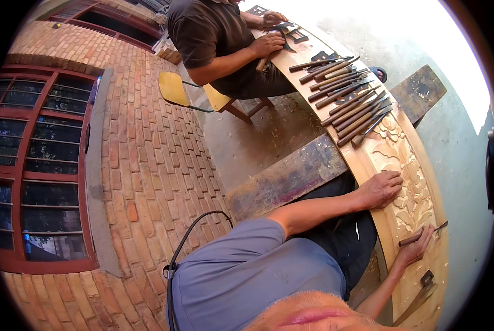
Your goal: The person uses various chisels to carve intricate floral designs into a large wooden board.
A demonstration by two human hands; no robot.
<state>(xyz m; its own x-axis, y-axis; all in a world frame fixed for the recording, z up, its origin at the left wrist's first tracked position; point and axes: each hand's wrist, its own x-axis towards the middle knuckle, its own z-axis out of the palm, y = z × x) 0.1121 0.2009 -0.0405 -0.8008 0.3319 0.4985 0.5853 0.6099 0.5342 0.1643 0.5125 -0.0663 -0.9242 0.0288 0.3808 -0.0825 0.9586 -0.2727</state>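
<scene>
A long pale wooden board [389, 231] with leaves and flowers carved in relief [407, 160] lies before me. My left hand [380, 188] rests on the carving, its fingers curled in and pressed together. Whether anything is in them is hidden. Nearer the board's lower end, my right hand [415, 248] is closed around a carving chisel [410, 241]; its wooden handle sticks out on one side and its thin metal blade on the other. Wood chips are scattered over the relief. Below my right hand lies a tool with a wooden body and a dark end [427, 278].
A row of wooden-handled chisels [352, 102] lies across the board beyond my left hand. Farther up, a co-worker [211, 41] sits by a yellow chair [173, 88], hands at a wooden-handled tool. A stained plank [285, 179] and brick wall [147, 165] are to the left.
</scene>
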